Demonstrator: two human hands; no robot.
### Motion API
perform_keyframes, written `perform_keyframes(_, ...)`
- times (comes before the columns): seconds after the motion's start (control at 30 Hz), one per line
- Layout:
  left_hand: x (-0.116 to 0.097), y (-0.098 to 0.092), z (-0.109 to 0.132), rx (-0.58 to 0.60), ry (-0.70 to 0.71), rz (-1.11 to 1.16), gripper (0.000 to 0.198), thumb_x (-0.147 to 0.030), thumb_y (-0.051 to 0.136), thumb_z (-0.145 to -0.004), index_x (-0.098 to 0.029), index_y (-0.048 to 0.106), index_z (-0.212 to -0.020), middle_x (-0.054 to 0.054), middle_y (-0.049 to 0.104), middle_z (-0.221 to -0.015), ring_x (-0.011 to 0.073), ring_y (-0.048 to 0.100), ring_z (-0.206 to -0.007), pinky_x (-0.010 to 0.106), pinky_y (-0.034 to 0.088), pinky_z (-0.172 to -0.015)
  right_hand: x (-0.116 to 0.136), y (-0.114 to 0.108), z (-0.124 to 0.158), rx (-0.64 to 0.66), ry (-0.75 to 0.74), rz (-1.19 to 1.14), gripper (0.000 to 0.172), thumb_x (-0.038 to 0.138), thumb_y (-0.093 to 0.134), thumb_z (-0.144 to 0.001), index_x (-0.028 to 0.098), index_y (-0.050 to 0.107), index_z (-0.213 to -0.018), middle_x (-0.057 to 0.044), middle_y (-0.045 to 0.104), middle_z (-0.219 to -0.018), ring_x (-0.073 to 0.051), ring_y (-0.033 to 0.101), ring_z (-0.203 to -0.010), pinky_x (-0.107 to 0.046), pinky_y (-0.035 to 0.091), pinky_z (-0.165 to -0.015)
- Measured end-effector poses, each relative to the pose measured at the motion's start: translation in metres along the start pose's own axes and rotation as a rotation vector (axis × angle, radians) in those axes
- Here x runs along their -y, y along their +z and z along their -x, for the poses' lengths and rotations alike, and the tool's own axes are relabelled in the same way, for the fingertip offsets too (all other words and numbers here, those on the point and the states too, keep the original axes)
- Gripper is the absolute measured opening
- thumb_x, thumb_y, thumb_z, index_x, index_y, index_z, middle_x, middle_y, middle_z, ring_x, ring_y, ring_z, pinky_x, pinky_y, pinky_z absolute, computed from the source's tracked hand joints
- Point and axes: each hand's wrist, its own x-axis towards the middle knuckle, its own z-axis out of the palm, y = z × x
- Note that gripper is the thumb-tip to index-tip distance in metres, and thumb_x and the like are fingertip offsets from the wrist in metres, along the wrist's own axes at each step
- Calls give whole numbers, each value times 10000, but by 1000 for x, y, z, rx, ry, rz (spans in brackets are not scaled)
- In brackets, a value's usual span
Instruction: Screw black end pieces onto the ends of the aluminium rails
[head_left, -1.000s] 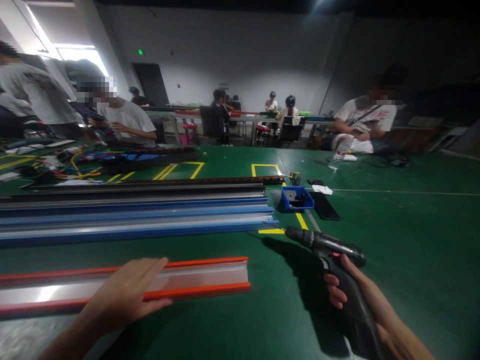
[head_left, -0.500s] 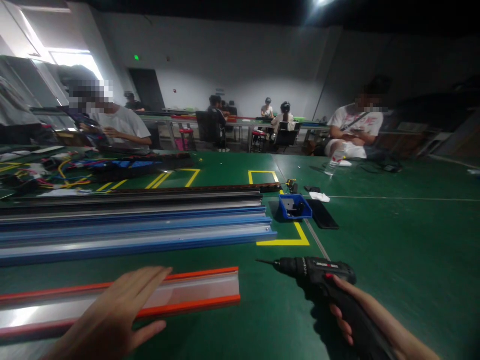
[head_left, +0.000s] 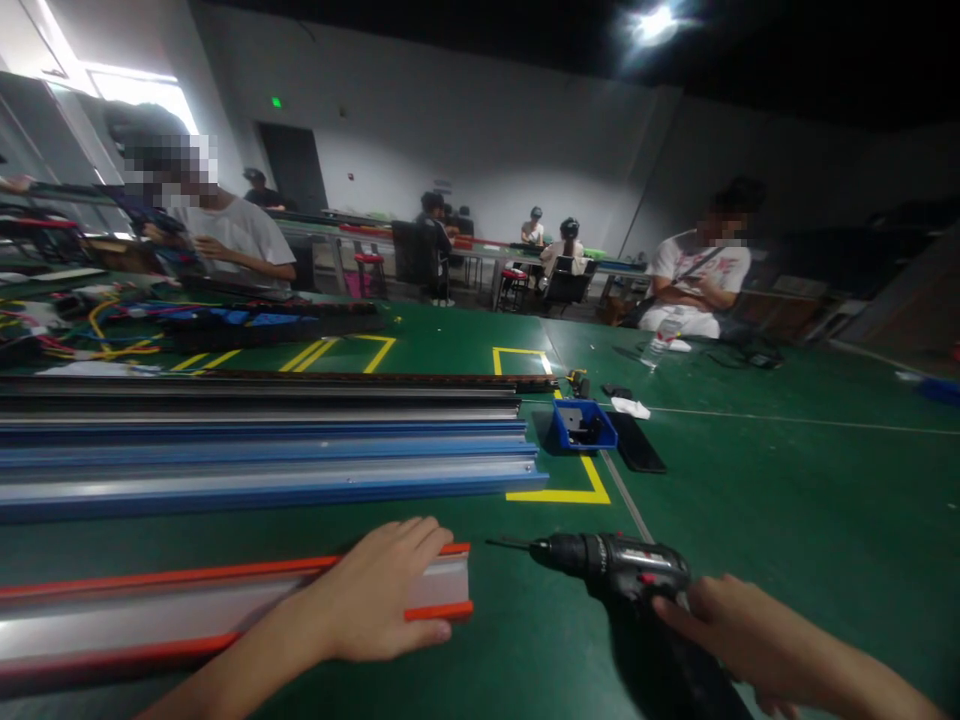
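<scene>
My left hand [head_left: 379, 595] lies flat, fingers stretched, on the right end of a long red-edged aluminium rail [head_left: 157, 615] that runs off the left edge. My right hand [head_left: 739, 635] is wrapped round the grip of a black cordless drill [head_left: 619, 570] low at the right. The drill's bit points left at the rail's end, a short gap away.
Several long blue and grey rails [head_left: 262, 450] lie stacked behind the red one. A small blue bin [head_left: 583, 427] and a dark phone [head_left: 636, 440] sit past yellow floor tape [head_left: 559, 495] on the green table. Cables [head_left: 97, 335] clutter the far left. Other people sit beyond the table.
My left hand slid right along the red rail to its end. The drill sank lower and turned so its bit points at the rail's end.
</scene>
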Motion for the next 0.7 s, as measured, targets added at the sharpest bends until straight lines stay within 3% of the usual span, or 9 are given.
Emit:
perform_keyframes(0.07,5,1,1,-9,-28,92,776,-656,702,-767,-221,542,-1389,129,593,-1376,331,597,-1206,507,485,-1049,21,-23,-8,-70,-169,240,460,530,660,-894,234,627,-544,-20,592,-394,-140,484,-257,-229,288,-261)
perform_keyframes(0.13,8,1,3,-8,-34,130,768,-647,711,-759,-231,536,-1380,116,584,-1371,319,588,-1204,496,478,-1052,49,-48,-29,-136,-335,414,422,468,627,-931,234,668,-583,-39,657,-492,-155,578,-388,-242,383,-364)
perform_keyframes(0.23,7,-1,3,-2,-29,146,736,-630,706,-765,-224,543,-1357,108,592,-1333,313,587,-1180,497,471,-1045,91,-74,-85,-241,-402,482,212,367,593,-963,221,743,-931,-88,770,-838,-219,697,-696,-311,520,-598)
perform_keyframes(0.33,4,-4,2,-10,-25,160,692,-621,711,-756,-227,565,-1305,86,612,-1264,297,601,-1119,483,481,-1009,118,-83,-149,-319,-426,596,244,334,609,-983,175,700,-1143,-132,725,-1144,-251,683,-997,-408,549,-886)
perform_keyframes(0.4,3,-5,1,-19,-22,162,668,-615,710,-753,-223,573,-1276,81,617,-1239,292,604,-1103,464,483,-986,125,-82,-183,-350,-427,674,317,381,629,-985,199,642,-1245,-101,649,-1300,-248,651,-1102,-477,545,-952)
perform_keyframes(0.47,3,-6,1,-29,-18,163,665,-615,714,-745,-219,575,-1261,82,620,-1227,292,605,-1096,445,481,-973,126,-79,-205,-352,-435,743,339,369,646,-978,194,629,-1268,-103,632,-1326,-255,646,-1121,-486,552,-953)
perform_keyframes(0.7,4,-8,0,-14,2,167,708,-665,696,-740,-215,571,-1272,85,620,-1223,293,602,-1087,436,473,-958,118,-73,-229,-346,-449,888,350,361,648,-977,194,619,-1283,-99,632,-1320,-257,652,-1110,-483,565,-930)
